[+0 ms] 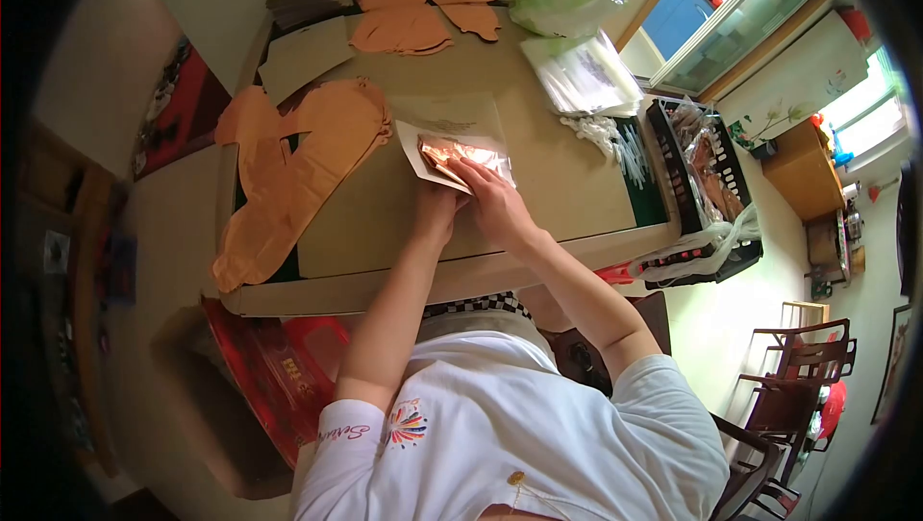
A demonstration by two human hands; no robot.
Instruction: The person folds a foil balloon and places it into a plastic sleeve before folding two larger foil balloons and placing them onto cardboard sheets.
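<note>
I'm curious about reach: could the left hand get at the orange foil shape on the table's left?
Probably yes: nothing seems to block the orange foil shape, though the left hand, partly hidden beneath the white packet, looks occupied.

Both bare arms reach forward from the body and draw together, the left forearm [399, 305] pointing between twelve and one o'clock, the right forearm [575, 283] between ten and eleven. The hands meet just toward twelve from the middle of the view, the left hand [440, 202] lower, at the right's nine o'clock, its fingers mostly hidden. The right hand [492, 204] lies back upward, fingers stretched toward ten or eleven and slightly bent, thumb out of sight.
</note>
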